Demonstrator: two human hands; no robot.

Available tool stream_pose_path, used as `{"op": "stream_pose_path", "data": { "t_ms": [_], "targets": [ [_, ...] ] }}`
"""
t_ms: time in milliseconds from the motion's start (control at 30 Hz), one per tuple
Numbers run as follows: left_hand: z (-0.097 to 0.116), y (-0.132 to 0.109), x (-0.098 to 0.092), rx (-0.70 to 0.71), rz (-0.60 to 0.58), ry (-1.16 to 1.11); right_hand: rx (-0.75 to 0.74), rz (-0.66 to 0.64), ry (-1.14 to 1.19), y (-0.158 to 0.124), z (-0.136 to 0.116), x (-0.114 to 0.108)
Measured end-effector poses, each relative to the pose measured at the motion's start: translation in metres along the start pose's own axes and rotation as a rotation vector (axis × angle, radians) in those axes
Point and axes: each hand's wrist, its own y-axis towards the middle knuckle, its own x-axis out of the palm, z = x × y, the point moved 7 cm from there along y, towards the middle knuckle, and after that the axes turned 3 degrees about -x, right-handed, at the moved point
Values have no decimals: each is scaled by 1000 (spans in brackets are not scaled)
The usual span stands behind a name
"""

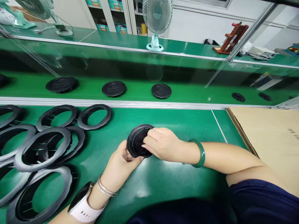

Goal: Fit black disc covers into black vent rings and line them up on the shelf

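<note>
A round black plastic cap (135, 140) is tilted up above the green table, its hollow inner side facing me. My left hand (125, 160) grips its lower left rim, with the thumb along the bottom edge and the fingers behind. Over the right part of the cap is my right hand (161, 143), its fingers curled closed and reaching into the hollow. Whatever those fingertips hold, if anything, is hidden. Left of my hands, several black plastic rings (43, 149) lie in an overlapping pile, with a single ring (94, 116) at its upper right edge.
Beyond a metal rail (140, 104) runs a green belt (135, 93) carrying several black discs (161, 91). Flat cardboard (266, 127) lies on the right. A clear panel stands behind the belt; a fan (157, 18) and a brown wooden stand (232, 37) are on the shelf beyond.
</note>
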Motion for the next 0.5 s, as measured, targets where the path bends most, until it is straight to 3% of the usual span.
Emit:
{"op": "stream_pose_path", "data": {
  "t_ms": [167, 267, 367, 500],
  "targets": [
    [-2, 1, 0, 5, -11, -18, -35, -164, -146, 6, -2, 5],
    [-4, 2, 0, 10, -15, -17, -137, -245, -148, 9, -5, 9],
    [-5, 2, -1, 25, 4, 10, -239, -272, -125, 11, -8, 8],
    [-4, 1, -1, 25, 32, 58, -266, -255, -116, 14, -10, 3]
  ]
}}
